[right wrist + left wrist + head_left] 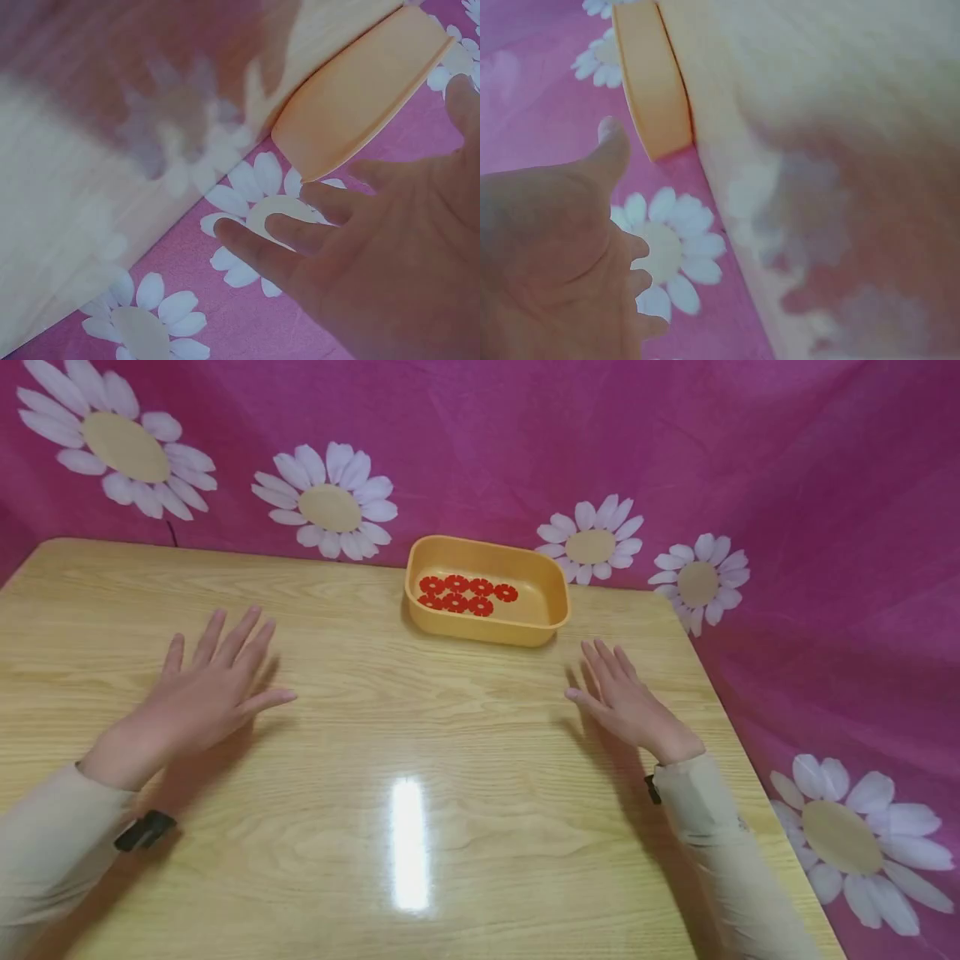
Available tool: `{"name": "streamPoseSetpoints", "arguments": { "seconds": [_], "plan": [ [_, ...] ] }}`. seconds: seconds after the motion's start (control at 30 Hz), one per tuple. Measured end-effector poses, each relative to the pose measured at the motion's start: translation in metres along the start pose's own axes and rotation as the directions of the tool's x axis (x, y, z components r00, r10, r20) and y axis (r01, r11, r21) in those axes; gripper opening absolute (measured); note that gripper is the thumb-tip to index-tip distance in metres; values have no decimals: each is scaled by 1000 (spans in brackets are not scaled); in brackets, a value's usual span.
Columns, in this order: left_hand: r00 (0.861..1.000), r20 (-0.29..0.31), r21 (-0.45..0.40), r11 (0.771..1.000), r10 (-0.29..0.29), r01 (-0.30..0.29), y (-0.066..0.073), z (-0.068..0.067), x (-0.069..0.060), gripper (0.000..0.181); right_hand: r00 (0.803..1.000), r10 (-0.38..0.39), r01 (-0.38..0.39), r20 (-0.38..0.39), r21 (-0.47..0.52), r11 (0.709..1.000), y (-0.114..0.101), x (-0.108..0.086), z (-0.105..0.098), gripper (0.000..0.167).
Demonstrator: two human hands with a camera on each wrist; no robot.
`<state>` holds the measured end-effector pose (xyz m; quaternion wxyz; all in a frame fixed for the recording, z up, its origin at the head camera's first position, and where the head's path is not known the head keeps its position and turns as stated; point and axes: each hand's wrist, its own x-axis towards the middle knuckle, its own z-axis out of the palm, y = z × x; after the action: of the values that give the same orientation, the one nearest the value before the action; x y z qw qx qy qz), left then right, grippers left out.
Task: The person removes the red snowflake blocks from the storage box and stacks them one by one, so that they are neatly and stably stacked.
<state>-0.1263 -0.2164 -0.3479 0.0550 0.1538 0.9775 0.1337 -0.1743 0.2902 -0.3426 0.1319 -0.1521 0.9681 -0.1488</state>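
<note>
A yellow-orange plastic basin (487, 628) stands at the far edge of the table, with several red notched discs (481, 606) lying flat on its bottom. Left of it, my left hand (206, 697) hovers over the wood, fingers straight and spread, holding nothing. On the other side my right hand (626, 706) is nearer to the basin, just below its right corner, also with extended fingers and nothing in the grasp. Both wrist views show the outer wall of the basin (652, 82) beyond the fingers, apart from them; the discs are hidden there.
The light wooden table (337, 710) has a glossy top with a bright lamp reflection near the middle front. Behind it and along the right side hangs a magenta cloth (465, 443) printed with large white daisies. A dark strap piece (146, 831) sits at the left cuff.
</note>
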Motion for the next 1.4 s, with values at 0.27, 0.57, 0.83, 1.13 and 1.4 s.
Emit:
{"name": "streamPoseSetpoints", "arguments": {
  "seconds": [0.27, 0.57, 0.83, 1.13, 1.4],
  "plan": [
    [995, 39, -6, 995, 95, -95, 46, -11, 63, 89, 999, -21, 23, -34, 68, 997, 4, 44, -30, 82],
    [983, 115, -106, 986, 141, -129, 87, -6, 154, 88, 995, -54, 60, -86, 71, 996, 12, 112, -44, 76],
    [987, 126, -108, 990, 100, -86, 107, -2, 219, 86, 991, -70, 88, -116, 152, 985, 10, 155, -39, 72],
    [994, 104, -135, 990, 44, -30, 92, 10, 233, 84, 996, 45, -35, -75, 138, 990, 2, 163, -27, 84],
    [996, 43, -162, 984, 74, -66, 88, 18, 225, 81, 995, 73, -67, -70, 80, 995, -4, 158, -22, 87]
  ]
}}
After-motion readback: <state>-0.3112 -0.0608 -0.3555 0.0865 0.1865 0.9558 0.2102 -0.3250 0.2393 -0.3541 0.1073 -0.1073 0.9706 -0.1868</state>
